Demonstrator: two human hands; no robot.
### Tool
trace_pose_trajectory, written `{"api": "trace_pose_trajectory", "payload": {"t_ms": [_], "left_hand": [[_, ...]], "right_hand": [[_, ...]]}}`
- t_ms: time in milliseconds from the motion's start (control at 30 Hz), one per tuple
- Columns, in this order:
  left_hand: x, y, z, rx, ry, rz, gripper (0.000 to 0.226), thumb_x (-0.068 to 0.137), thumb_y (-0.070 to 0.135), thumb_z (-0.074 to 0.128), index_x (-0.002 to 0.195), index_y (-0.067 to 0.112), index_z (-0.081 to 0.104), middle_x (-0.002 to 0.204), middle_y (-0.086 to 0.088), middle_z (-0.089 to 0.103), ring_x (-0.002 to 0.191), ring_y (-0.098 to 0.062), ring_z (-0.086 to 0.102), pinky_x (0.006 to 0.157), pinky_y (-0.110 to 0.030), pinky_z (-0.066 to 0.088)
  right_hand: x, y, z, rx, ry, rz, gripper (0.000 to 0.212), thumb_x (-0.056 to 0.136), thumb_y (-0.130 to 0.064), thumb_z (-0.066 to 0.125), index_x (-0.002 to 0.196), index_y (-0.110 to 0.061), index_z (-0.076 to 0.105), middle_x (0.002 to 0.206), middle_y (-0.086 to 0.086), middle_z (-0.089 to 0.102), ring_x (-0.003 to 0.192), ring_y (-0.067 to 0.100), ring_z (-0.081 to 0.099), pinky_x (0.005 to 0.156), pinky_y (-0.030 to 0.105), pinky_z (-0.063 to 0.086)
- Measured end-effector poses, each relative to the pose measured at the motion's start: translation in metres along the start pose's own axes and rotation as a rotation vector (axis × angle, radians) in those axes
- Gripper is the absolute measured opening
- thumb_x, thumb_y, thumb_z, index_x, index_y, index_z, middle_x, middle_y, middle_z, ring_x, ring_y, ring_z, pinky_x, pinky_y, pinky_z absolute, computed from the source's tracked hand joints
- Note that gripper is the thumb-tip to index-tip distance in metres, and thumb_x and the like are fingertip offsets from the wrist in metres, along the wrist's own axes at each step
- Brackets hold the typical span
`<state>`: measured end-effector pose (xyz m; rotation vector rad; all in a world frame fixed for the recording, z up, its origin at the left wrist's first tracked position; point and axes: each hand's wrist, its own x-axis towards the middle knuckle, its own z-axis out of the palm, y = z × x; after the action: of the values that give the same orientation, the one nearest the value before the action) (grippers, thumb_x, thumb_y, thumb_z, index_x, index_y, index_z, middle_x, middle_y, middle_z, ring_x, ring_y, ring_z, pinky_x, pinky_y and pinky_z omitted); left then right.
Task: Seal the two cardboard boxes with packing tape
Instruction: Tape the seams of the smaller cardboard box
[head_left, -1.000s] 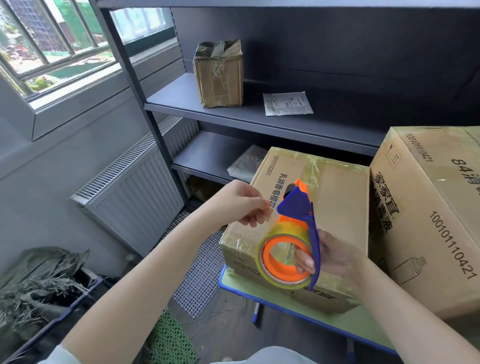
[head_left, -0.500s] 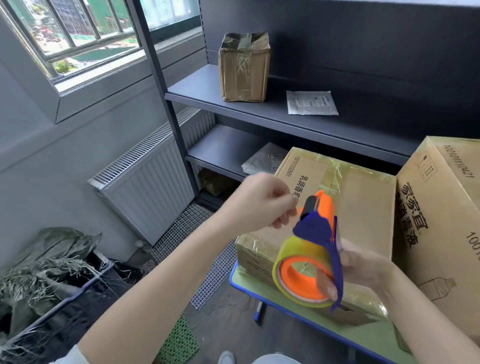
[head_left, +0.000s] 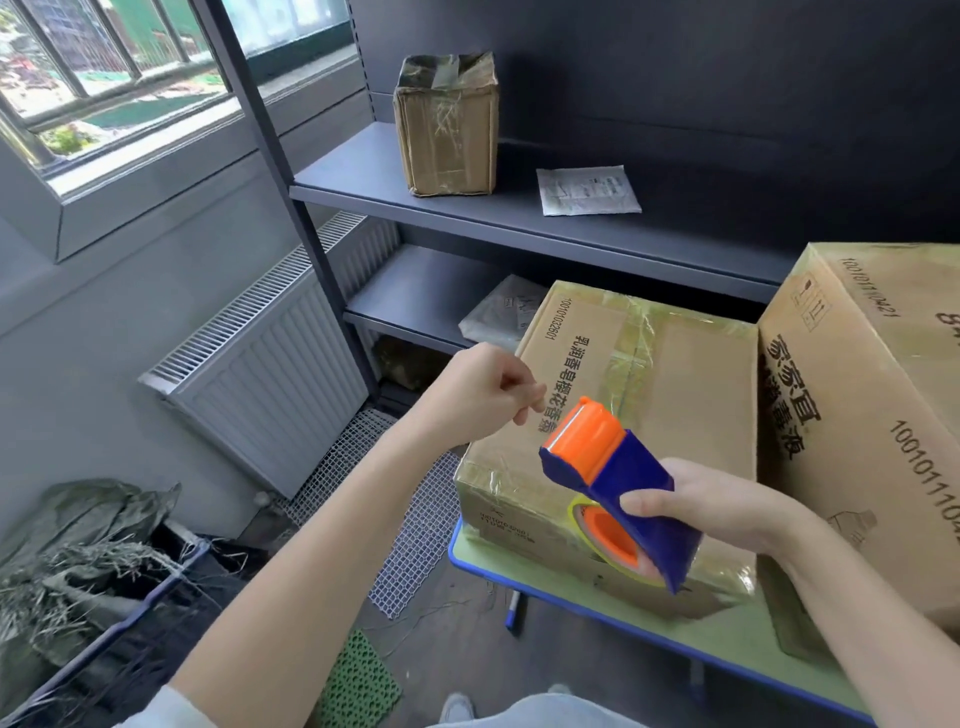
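Right hand (head_left: 727, 512) fingers grasp tape dispenser (head_left: 618, 483) above taped box (head_left: 675, 395) at bench (head_left: 519, 564) edge; left hand (head_left: 475, 397) fingers pinched, contents unclear; larger box (head_left: 857, 415) adjacent.

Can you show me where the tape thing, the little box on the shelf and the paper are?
tape dispenser (head_left: 631, 470): head view, on its blue body.
small box (head_left: 447, 130): head view, on its front face.
paper (head_left: 587, 191): head view, on its middle.
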<state>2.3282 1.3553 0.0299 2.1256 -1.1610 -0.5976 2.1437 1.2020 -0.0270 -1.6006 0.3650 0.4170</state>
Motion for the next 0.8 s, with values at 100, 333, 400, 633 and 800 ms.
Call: {"api": "trace_pose_trajectory", "payload": {"t_ms": [100, 333, 400, 633, 800], "left_hand": [[0.000, -0.001, -0.001, -0.001, 0.041, 0.009, 0.026, 0.091, 0.020, 0.059, 0.069, 0.017, 0.071, 0.047, 0.012, 0.057, 0.049, -0.010, 0.050, 0.051, -0.026, 0.043], [-0.003, -0.009, -0.023, -0.086, 0.126, -0.017, 0.027, 0.091, 0.014, 0.058, 0.068, 0.006, 0.070, 0.044, 0.011, 0.055, 0.035, 0.003, 0.044, 0.041, -0.004, 0.029], [-0.008, -0.008, -0.017, -0.045, 0.135, 0.026, 0.027, 0.090, 0.014, 0.059, 0.065, 0.011, 0.068, 0.047, 0.010, 0.056, 0.037, 0.002, 0.045, 0.042, -0.004, 0.031], [-0.027, -0.046, 0.003, -0.051, 0.270, -0.032, 0.025, 0.087, 0.019, 0.064, 0.065, 0.008, 0.069, 0.046, 0.008, 0.057, 0.039, 0.000, 0.042, 0.045, -0.009, 0.033], [-0.034, -0.080, 0.011, -0.171, 0.333, -0.159, 0.031, 0.089, 0.031, 0.062, 0.065, 0.013, 0.069, 0.045, 0.009, 0.050, 0.040, -0.002, 0.037, 0.047, -0.018, 0.032]], "right_hand": [[-0.008, -0.001, 0.002, -0.002, 0.012, 0.024, 0.057, 0.060, -0.061, 0.072, 0.090, -0.016, 0.056, 0.073, 0.002, 0.069, 0.065, 0.018, 0.067, 0.056, 0.023, 0.050], [-0.022, 0.006, 0.008, -0.038, 0.001, 0.171, 0.061, 0.064, -0.055, 0.075, 0.097, -0.008, 0.053, 0.075, 0.011, 0.070, 0.066, 0.027, 0.068, 0.057, 0.030, 0.053], [-0.019, -0.001, 0.007, -0.106, 0.015, 0.229, 0.064, 0.061, -0.058, 0.074, 0.095, -0.007, 0.055, 0.076, 0.015, 0.071, 0.066, 0.028, 0.069, 0.057, 0.030, 0.053], [-0.015, -0.008, 0.016, -0.309, 0.242, 0.282, 0.070, 0.049, -0.068, 0.072, 0.100, -0.026, 0.049, 0.081, -0.003, 0.071, 0.070, 0.017, 0.070, 0.056, 0.024, 0.053], [-0.011, -0.013, 0.036, -0.306, 0.295, 0.027, 0.043, 0.070, -0.054, 0.072, 0.106, -0.054, 0.048, 0.085, -0.015, 0.068, 0.064, 0.006, 0.067, 0.054, 0.023, 0.054]]}}
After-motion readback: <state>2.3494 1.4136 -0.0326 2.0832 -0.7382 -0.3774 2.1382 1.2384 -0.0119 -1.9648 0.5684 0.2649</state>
